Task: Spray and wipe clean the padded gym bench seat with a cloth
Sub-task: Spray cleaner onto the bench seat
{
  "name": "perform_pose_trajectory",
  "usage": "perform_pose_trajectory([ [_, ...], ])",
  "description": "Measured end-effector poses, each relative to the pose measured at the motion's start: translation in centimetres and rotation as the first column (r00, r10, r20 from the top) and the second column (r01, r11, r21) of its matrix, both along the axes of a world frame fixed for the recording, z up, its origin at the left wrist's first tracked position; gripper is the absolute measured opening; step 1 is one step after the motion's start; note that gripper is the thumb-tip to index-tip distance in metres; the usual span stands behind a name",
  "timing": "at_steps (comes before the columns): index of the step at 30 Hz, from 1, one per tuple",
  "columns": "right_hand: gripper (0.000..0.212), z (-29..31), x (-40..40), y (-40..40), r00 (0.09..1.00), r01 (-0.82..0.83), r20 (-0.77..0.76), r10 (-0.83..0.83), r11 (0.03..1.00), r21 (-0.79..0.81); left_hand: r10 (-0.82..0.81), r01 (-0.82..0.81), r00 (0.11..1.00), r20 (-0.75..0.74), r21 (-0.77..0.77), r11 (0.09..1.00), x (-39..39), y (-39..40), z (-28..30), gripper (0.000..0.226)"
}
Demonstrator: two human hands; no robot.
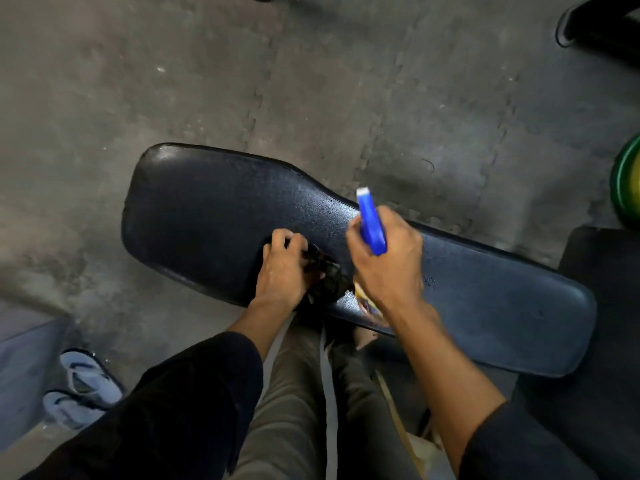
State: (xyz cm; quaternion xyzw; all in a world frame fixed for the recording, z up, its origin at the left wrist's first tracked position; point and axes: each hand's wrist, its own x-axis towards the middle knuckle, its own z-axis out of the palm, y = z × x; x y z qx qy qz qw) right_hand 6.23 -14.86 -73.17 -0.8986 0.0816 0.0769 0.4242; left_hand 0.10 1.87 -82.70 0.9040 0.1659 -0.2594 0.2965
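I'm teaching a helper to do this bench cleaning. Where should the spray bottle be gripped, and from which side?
Grip the spray bottle around its neck, just under the blue trigger head, coming from behind the nozzle, as the right hand does here. The head overhangs the hand, leaving a finger free for the trigger and the white nozzle tip aimed at the bench seat.

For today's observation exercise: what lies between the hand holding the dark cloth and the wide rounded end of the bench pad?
In the head view, only bare pad lies between the left hand, gripping the cloth, and that end.
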Motion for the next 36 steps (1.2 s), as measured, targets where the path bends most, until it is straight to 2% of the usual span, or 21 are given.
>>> perform_pose_trajectory([
  [2, 0.024, 2.0, 1.8, 0.7, 0.995, 0.004, 0.100, -0.009, 0.998, 0.055, 0.045, -0.046, 0.999, -0.011, -0.059, 0.997, 0.0, 0.3, -0.1, 0.050],
  [5, 0.010, 3.6, 3.2, 1.8, 0.987, -0.013, 0.160, -0.011, 0.988, 0.152, 0.053, -0.056, 0.998, -0.036, -0.074, 0.996, 0.3, 0.5, -0.3, 0.044],
  [9, 0.011, 2.9, 2.5, 2.7, 0.979, -0.070, 0.201, 0.027, 0.975, 0.211, 0.091, -0.094, 0.995, -0.044, -0.074, 0.993, 0.1, 0.6, -0.8, 0.043],
  [14, 0.022, 1.7, 0.3, 2.9, 0.989, -0.057, 0.144, 0.021, 0.968, 0.245, 0.153, -0.163, 0.985, -0.079, -0.138, 0.977, 0.0, 0.4, -0.8, 0.042],
  [19, 0.051, 1.3, -0.7, 2.6, 0.995, -0.092, -0.014, 0.098, 0.967, 0.237, 0.155, -0.201, 0.968, -0.196, -0.240, 0.950, 0.4, 0.2, 0.4, 0.049],
  [23, 0.071, 0.9, -0.9, 1.5, 0.981, -0.162, -0.063, 0.183, 0.955, 0.247, 0.069, -0.127, 0.974, -0.215, -0.271, 0.954, 0.7, -0.5, 1.1, 0.023],
  [26, 0.082, 0.6, -1.2, 0.5, 0.971, -0.201, -0.082, 0.226, 0.950, 0.240, 0.065, -0.121, 0.978, -0.196, -0.290, 0.949, 0.6, -1.2, 1.1, 0.022],
  [28, 0.083, 0.2, -1.6, -0.2, 0.960, -0.230, -0.102, 0.260, 0.944, 0.236, 0.094, -0.163, 0.974, -0.208, -0.342, 0.925, 0.3, -1.8, 1.1, 0.031],
  [31, 0.076, -0.3, -2.1, -1.0, 0.953, -0.256, -0.113, 0.281, 0.947, 0.196, 0.123, -0.185, 0.976, -0.182, -0.383, 0.905, -0.1, -3.1, 1.7, 0.015],
  [33, 0.070, -0.5, -2.2, -1.2, 0.948, -0.276, -0.112, 0.298, 0.945, 0.176, 0.147, -0.184, 0.981, -0.125, -0.371, 0.910, -0.1, -3.8, 1.4, 0.013],
  [36, 0.062, -0.9, -2.2, -1.5, 0.934, -0.322, -0.105, 0.341, 0.933, 0.160, 0.164, -0.217, 0.969, -0.183, -0.322, 0.922, 0.0, -4.1, 1.0, 0.038],
])
